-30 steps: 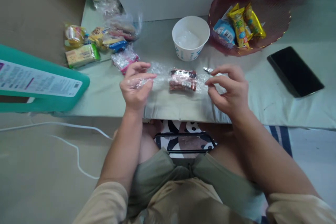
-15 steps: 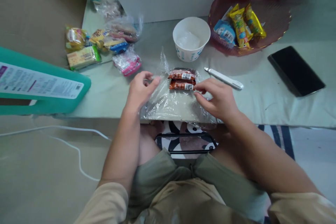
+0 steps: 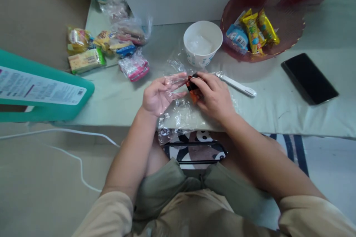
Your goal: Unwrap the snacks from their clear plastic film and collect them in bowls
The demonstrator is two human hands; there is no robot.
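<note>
My right hand (image 3: 213,96) grips small red-brown snack packets (image 3: 191,88) and holds them just above the pale green table (image 3: 116,92). A sheet of clear plastic wrap (image 3: 180,116) lies under both hands and hangs over the table's front edge. My left hand (image 3: 160,94) holds a fold of that wrap against the packets, palm turned up with the film over its fingers. The packets are partly hidden by my right fingers.
A white paper bowl (image 3: 203,44) stands behind my hands, a white utility knife (image 3: 236,84) to its right. Further right are a red basket of snacks (image 3: 258,29) and a black phone (image 3: 308,77). Loose snack packs (image 3: 105,50) lie far left, beside a teal box (image 3: 41,89).
The packets lay flat on the spread wrap. My right hand has since picked them up, and my left hand has lifted the wrap's edge over toward them. The wrap now bunches between my hands.
</note>
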